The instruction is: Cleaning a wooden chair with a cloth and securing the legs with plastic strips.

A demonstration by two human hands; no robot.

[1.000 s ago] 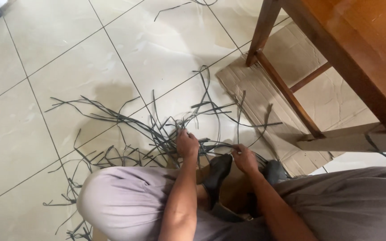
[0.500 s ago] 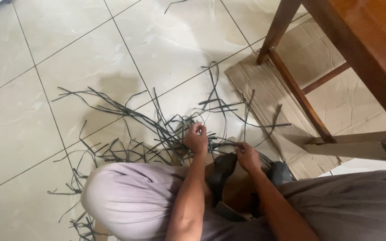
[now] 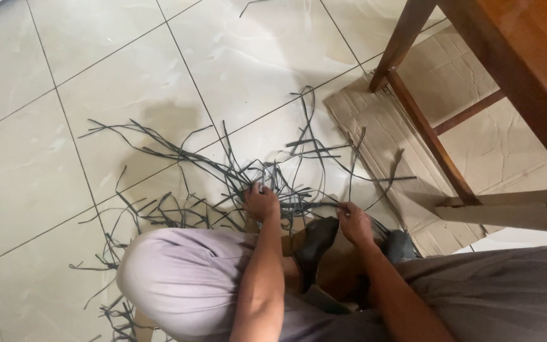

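Note:
I sit on the floor with my knees bent in grey trousers. A tangle of thin dark strips (image 3: 235,180) lies spread over the tiles in front of me. My left hand (image 3: 261,202) is closed on a bunch of these strips at the near edge of the tangle. My right hand (image 3: 353,223) pinches the end of one strip (image 3: 311,205) that runs across to my left hand. Between my arms sits a dark curved piece (image 3: 314,244) over a brown object, partly hidden by my forearms.
A wooden table (image 3: 527,69) with slanted legs and a crossbar stands at the right. Flattened brown cardboard (image 3: 476,145) lies under it. The floor is pale glossy tile (image 3: 52,145). More strips trail near my left knee (image 3: 118,310).
The view has shifted slightly, so the table and strips sit lower and further right. Both hands stay on the strips; my right hand has drawn a little to the right.

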